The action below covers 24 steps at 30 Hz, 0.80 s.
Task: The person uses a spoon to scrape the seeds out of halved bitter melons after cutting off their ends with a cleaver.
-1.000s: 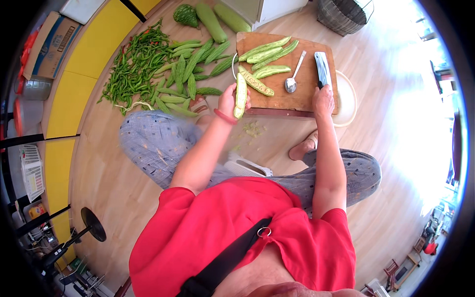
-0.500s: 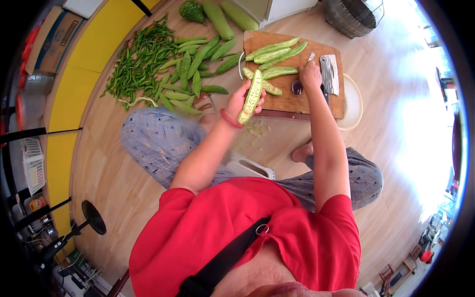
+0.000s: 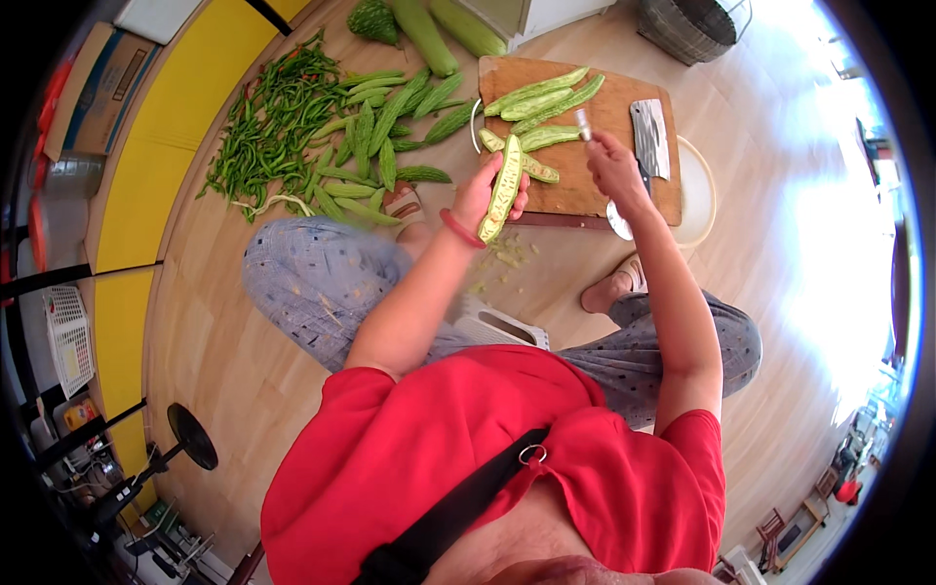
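My left hand (image 3: pixel 480 197) is closed around a halved bitter melon (image 3: pixel 502 190), its pale cut face with seeds turned up. To the right, my right hand (image 3: pixel 616 168) grips a metal spoon; its shiny round bowl (image 3: pixel 618 220) hangs by the board's near edge, and its handle end (image 3: pixel 582 121) points away from me. On the wooden cutting board (image 3: pixel 575 190) lie several more cut bitter melon pieces (image 3: pixel 536 97), one seedy half (image 3: pixel 539 170) just beyond my left hand. A cleaver (image 3: pixel 649 136) rests at the board's right side, its dark handle partly hidden by my right hand.
Green chili peppers (image 3: pixel 263 141) are heaped on the floor at left, beside whole bitter melons (image 3: pixel 366 141). Large gourds (image 3: pixel 424 39) lie farther back. A pale round basin (image 3: pixel 697 190) sits partly beneath the board. A dark basket (image 3: pixel 687 29) stands far right. Seed scraps (image 3: pixel 507 253) litter the floor.
My right hand has drawn slightly nearer and turned the spoon, its bowl swinging from over the board to the right near edge. My left hand still holds the melon half, shifted slightly right.
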Tool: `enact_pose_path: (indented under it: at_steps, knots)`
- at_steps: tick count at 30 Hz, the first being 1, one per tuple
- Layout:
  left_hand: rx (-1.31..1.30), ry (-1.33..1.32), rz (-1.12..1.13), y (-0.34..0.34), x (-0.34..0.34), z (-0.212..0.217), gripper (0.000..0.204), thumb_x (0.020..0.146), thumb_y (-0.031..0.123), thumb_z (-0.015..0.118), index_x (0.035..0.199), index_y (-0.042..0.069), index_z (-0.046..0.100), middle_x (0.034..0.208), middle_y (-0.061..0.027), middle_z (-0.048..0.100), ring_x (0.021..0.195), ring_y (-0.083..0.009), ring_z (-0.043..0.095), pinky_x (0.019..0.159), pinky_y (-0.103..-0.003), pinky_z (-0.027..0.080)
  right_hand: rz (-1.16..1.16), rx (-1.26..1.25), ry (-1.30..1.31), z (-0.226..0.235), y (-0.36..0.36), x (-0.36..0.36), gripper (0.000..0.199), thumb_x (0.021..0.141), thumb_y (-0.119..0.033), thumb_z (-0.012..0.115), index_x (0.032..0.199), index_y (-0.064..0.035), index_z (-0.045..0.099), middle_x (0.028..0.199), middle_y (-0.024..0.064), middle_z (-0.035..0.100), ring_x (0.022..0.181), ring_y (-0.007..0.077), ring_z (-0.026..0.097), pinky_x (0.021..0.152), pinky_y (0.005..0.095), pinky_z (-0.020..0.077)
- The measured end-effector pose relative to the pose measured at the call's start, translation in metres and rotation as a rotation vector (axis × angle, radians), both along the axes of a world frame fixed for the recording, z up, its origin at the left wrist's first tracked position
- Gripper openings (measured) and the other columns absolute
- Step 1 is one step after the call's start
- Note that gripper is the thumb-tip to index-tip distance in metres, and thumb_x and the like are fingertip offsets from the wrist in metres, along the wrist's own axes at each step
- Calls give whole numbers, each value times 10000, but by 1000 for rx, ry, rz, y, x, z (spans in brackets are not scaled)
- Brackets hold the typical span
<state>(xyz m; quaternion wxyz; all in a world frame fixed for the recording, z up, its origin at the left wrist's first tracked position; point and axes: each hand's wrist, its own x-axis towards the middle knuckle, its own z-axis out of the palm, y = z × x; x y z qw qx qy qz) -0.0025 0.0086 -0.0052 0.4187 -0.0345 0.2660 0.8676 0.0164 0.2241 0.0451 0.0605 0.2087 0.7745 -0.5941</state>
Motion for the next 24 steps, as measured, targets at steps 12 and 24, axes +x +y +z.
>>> enact_pose_path:
  at_steps: [12,24]
  knots:
    - [-252,150,-160,19,26,39,194,923,276,320,975,127,434,678,-71,514,454,-152,476,384,-229,364,374,981,224,29,-36,63,147,853,-192,441,867,-53,488,721,180,580,660,357,566,589,438,437]
    - [-361,197,-152,17,42,32,247,928,279,323,916,57,430,640,-94,491,384,-142,411,349,-241,338,518,1058,104,33,-51,70,136,783,-145,453,765,-17,495,679,184,602,655,319,618,591,404,484]
